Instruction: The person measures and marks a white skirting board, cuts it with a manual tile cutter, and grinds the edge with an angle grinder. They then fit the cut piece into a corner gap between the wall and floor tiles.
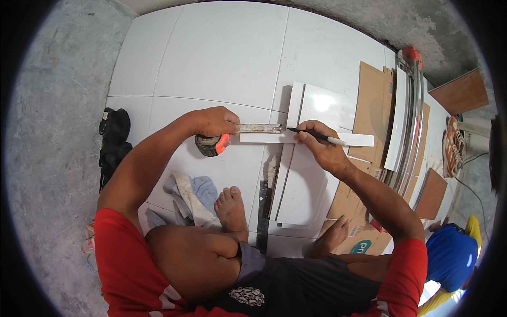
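Note:
My left hand is closed on a tape measure, whose orange and black case hangs below the fingers. Its worn, stained blade reaches out to the right, over a narrow white tile strip. My right hand pinches a black marker with a pale end, its tip pointing left, close to the blade's end. The strip lies crosswise over larger white tiles. Whether the blade touches the strip, I cannot tell.
A tile cutter with metal rails stands on flattened cardboard at the right. Cloths lie by my foot, black footwear at the left. Brown tile pieces and a blue and yellow garment are at far right.

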A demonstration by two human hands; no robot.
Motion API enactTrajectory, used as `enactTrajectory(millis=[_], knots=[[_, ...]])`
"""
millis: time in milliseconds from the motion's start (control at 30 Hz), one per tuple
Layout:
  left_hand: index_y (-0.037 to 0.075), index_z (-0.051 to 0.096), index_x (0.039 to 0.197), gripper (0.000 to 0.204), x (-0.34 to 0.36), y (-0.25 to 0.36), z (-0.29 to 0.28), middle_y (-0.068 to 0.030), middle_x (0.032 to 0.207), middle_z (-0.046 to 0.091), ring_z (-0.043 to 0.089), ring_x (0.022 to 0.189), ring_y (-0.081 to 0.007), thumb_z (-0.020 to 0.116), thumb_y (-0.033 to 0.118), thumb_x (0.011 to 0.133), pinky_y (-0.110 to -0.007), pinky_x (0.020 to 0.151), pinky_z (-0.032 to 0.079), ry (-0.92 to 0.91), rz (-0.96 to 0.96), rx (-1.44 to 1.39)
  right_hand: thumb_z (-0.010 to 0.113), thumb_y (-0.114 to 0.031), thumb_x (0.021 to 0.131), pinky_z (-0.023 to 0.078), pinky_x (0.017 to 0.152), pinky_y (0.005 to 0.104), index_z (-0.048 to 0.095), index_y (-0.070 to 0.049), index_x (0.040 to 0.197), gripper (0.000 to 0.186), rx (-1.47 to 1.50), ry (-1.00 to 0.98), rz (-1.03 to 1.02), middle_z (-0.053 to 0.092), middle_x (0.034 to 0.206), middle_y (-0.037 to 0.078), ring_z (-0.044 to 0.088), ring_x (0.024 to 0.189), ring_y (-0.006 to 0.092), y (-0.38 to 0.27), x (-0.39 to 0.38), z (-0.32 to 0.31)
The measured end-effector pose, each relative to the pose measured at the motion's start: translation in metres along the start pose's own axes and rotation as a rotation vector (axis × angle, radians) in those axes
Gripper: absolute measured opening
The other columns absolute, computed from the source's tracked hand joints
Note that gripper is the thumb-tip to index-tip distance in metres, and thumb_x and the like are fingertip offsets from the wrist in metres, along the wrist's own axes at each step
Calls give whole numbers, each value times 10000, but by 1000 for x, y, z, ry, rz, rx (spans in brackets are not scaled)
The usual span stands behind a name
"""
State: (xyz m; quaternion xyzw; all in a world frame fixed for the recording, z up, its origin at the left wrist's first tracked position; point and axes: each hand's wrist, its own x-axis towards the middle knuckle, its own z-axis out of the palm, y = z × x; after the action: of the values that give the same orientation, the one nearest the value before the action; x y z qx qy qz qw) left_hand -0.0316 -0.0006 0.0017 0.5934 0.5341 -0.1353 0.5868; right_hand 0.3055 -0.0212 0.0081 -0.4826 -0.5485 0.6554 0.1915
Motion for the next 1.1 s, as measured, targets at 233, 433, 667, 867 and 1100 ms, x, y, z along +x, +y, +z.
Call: enactTrajectory(millis=[233, 433, 667, 867, 1100], knots=[[69, 752, 1073, 384, -1, 0, -1, -106, 958, 724, 647, 892, -223, 562, 375, 938, -372, 818, 503, -3, -19, 29, 628, -209, 1045, 529, 927, 293, 645, 0, 1192, 256, -78, -26, 5, 701, 1042, 62, 646, 1010, 123, 1, 2, 1], [83, 750, 1085, 390, 1, -1, 0, -110, 973, 721, 646, 900, -231, 556, 389, 942, -380, 822, 503, -8, -30, 39, 636, -205, 1040, 519, 919, 278, 668, -11, 1180, 241, -152, -49, 34, 703, 1035, 48, 642, 1010, 108, -1, 3, 1], [26, 727, 1013, 347, 0, 1, 0, -49, 865, 726, 690, 821, -165, 558, 323, 957, -319, 802, 529, 19, -18, 40, 636, -214, 1039, 521, 926, 300, 669, -6, 1195, 262, -191, -74, 25, 711, 1043, 58, 644, 1024, 122, -3, 2, 2], [24, 729, 1019, 357, 0, 2, -2, -49, 882, 733, 686, 837, -169, 560, 334, 959, -321, 812, 529, 11, -25, 67, 643, -232, 1036, 516, 879, 301, 668, -18, 1212, 278, -196, -74, 2, 694, 1016, 56, 617, 955, 125, -1, 3, 3], [83, 752, 1085, 383, 2, -4, 0, -114, 926, 714, 644, 862, -230, 565, 385, 943, -384, 796, 511, 5, -33, 37, 642, -231, 1037, 526, 878, 322, 672, -12, 1205, 277, -228, -77, -23, 704, 1029, 67, 629, 972, 141, -4, 3, 5]])
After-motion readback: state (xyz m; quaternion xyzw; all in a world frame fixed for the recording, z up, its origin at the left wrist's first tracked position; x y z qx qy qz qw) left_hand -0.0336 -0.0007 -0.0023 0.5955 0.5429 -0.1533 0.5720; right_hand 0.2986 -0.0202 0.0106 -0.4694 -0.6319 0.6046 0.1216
